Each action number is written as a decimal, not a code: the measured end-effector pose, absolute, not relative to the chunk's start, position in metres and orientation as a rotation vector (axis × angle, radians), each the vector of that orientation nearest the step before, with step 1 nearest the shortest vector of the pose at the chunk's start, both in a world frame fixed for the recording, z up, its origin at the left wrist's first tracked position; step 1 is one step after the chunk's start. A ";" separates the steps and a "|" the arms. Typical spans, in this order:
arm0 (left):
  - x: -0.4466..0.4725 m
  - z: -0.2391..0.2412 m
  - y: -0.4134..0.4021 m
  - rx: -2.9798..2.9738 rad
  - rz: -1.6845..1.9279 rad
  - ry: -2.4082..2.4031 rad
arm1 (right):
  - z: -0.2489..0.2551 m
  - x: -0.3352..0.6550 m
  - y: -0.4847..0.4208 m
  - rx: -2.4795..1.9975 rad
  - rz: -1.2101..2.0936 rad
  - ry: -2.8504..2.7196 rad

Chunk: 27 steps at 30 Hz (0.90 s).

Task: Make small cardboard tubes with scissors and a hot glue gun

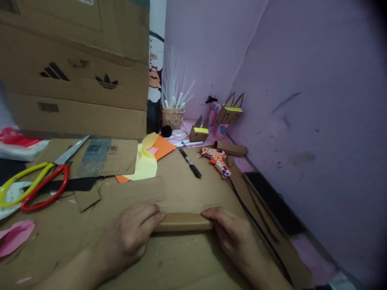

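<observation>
A narrow folded cardboard piece point(184, 222) lies across the front of the work surface, between my two hands. My left hand point(136, 229) is closed on its left end, thumb and fingers pressed together there. At the right end, my right hand point(231, 231) pinches it with the fingertips on its top edge. Just beyond it a flat cardboard sheet point(136, 191) with faint pencil lines rests on the cardboard-covered table point(181, 266). The underside of the folded piece is hidden.
Large scissors point(48, 177) lie open at left on cardboard. Ahead are a black pen point(190, 163) and a patterned glue gun point(217, 161) with a black cord point(256, 225). A phone-like dark slab point(272, 201) lies by the wall. Cardboard animal figures point(199, 133) and a marker basket point(173, 117) stand behind.
</observation>
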<state>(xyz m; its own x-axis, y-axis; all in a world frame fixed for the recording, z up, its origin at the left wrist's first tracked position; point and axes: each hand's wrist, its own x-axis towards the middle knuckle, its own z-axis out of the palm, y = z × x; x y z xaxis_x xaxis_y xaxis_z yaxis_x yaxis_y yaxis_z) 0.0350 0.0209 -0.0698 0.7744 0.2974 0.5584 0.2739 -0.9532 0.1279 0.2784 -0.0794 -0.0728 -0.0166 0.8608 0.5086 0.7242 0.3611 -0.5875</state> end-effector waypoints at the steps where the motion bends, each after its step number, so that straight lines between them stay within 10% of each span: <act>1: 0.037 -0.069 0.021 2.840 0.918 0.510 | -0.072 0.278 -0.077 -1.439 0.221 -1.747; 27: 0.049 -0.053 0.017 2.556 0.427 0.828 | -0.070 0.280 -0.061 -1.407 0.621 -1.741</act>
